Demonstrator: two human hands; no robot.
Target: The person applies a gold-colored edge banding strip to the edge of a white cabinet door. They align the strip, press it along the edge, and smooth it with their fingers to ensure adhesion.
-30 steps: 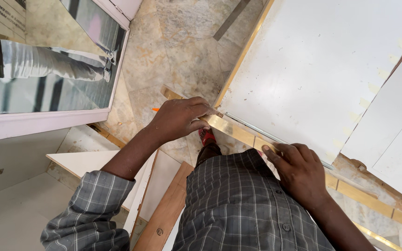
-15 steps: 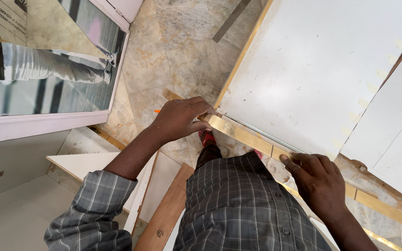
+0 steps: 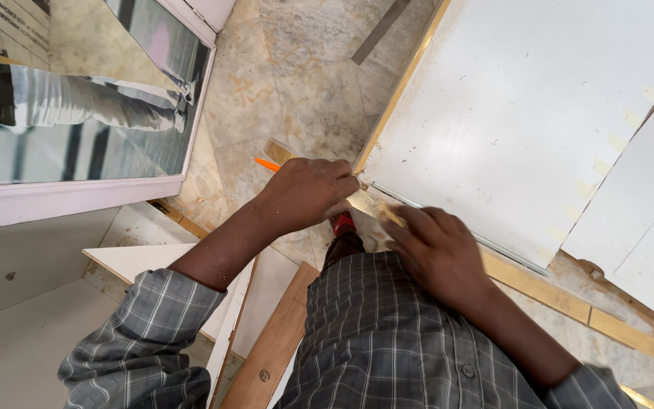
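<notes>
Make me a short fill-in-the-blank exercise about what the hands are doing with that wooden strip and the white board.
1. The left hand grips a pencil whose colour is ____.
2. The right hand presses on a long ____ strip along the edge of the white board.
3. The floor is laid with ____.
4. The person's shirt has a ____ pattern.

Missing words: orange; wooden; tiles; checked
</notes>
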